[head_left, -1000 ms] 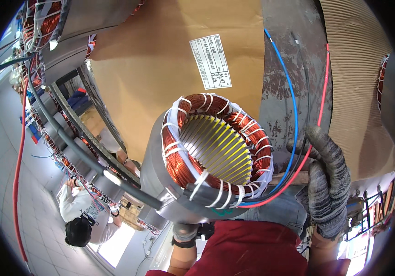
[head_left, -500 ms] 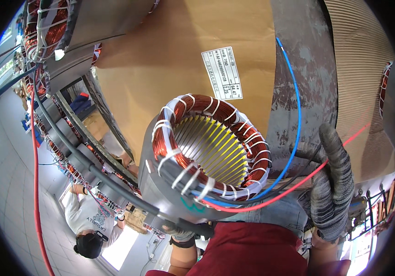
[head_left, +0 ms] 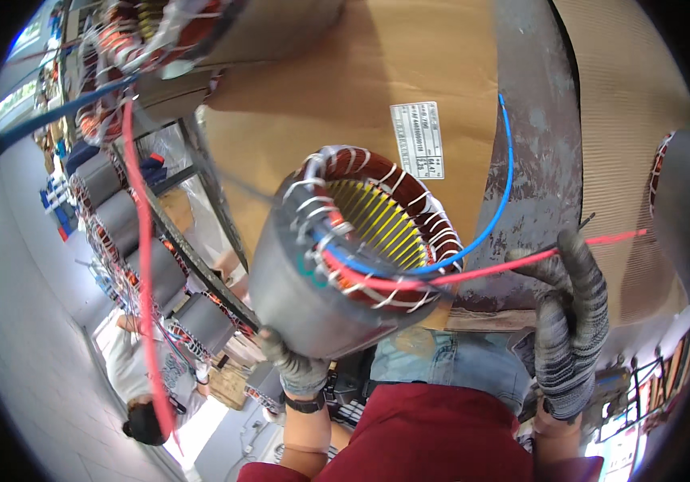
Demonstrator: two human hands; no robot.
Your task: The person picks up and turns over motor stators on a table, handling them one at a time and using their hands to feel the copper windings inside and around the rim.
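A motor stator, a grey cylinder with copper windings laced in white cord and yellow slot liners, stands tilted in the middle. My left hand, in a grey glove, has its fingers against the stator's lower near side and grips it there. My right hand, also gloved, is right of the stator with index finger and thumb stretched apart. A red wire from the stator crosses over the thumb area and behind the index finger. A black wire tip shows beside that finger. A blue wire curves away freely.
Brown cardboard with a white label lies beneath, beside a scuffed grey strip. More stators line the left side. A hanging red cable passes a person at lower left. Another stator lies far right.
The stator has turned and tilted, showing more of its side. My left hand has moved from the dark cable end beneath onto the stator. The red wire has shifted behind my right index finger.
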